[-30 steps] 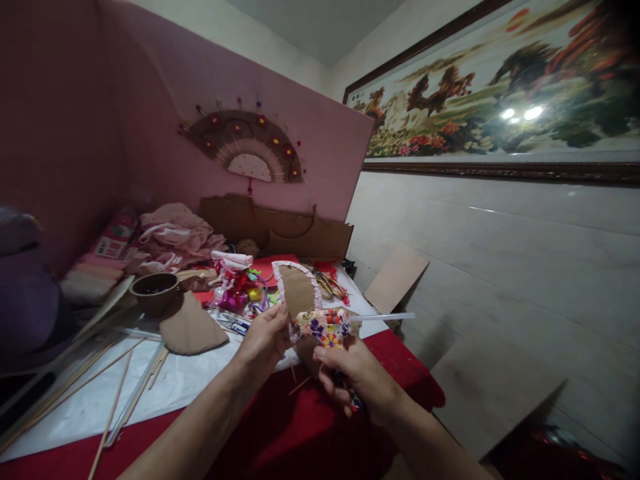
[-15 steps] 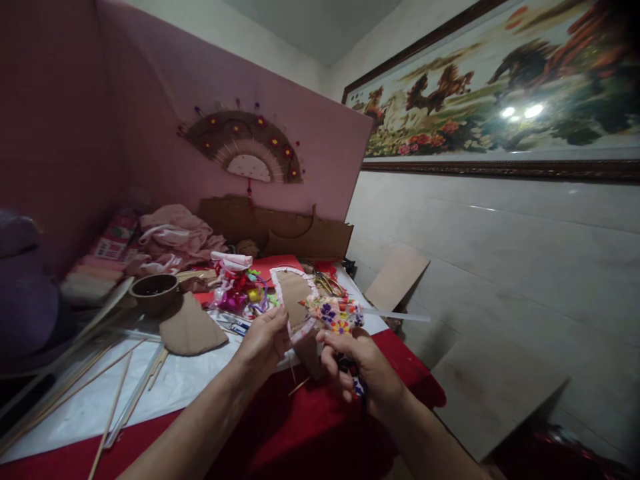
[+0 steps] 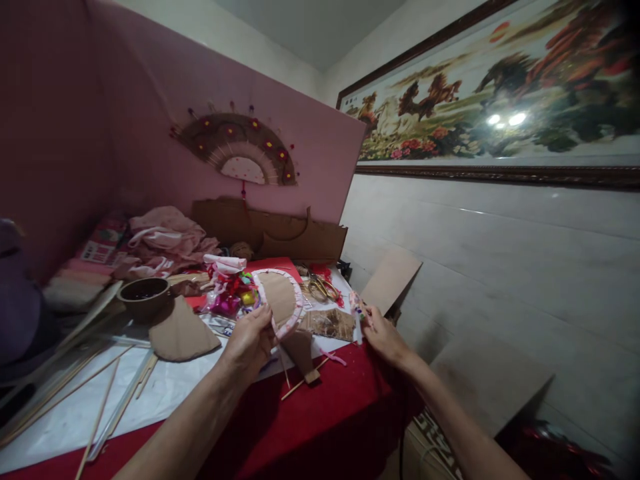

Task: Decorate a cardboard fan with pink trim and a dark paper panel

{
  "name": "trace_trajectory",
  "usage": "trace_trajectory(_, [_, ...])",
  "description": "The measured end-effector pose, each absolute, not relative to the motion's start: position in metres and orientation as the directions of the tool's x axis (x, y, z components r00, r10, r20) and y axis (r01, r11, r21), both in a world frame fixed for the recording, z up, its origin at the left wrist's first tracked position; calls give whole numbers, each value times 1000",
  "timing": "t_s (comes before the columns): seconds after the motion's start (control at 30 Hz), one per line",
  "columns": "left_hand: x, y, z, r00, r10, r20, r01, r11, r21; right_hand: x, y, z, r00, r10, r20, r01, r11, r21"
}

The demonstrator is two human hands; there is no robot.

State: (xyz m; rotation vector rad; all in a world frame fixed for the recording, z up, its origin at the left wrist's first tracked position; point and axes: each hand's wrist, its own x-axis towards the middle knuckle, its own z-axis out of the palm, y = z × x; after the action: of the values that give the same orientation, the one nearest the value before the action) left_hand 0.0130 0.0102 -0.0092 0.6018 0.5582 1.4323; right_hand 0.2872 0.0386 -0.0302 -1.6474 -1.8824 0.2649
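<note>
Nearest, the left hand is closed on a leaf-shaped cardboard piece edged with pink trim, held upright above the red tablecloth, its tapered lower end just above a thin stick lying there. Off to the side, the right hand is stretched out over the table's far corner, with its fingers pinched on a small floral-wrapped object; what exactly is gripped cannot be made out. A loose tail of pink ribbon is seen trailing on the cloth between the two hands.

Since the cardboard piece is gripped only at its lower edge, it could be bent or allowed to tip, and the freshly laid trim could be peeled away if the thumb were dragged across it. The trailing ribbon could be snagged by the right forearm. Because the right hand is held near the table edge, its small object could be dropped off the side.

Farther back, a second cardboard leaf, a brown bowl, scissors, a heap of coloured ribbons and pink fabric are spread about, and a decorated fan is mounted on the pink board behind.
</note>
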Motion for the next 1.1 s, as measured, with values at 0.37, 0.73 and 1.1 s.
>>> trace_trajectory(0.37, [8,13,-7,5,1000,-5,-707,7,707,290,56,-31,-225,960,166,904,270,-332])
trace_trajectory(0.73, [-7,20,4,-204,978,45,-713,-180,678,163,-20,-13,-338,867,366,846,450,-285])
trace_trajectory(1.1, [-8,20,3,-230,973,35,-702,-190,687,122,-10,-33,-266,905,332,918,342,-199])
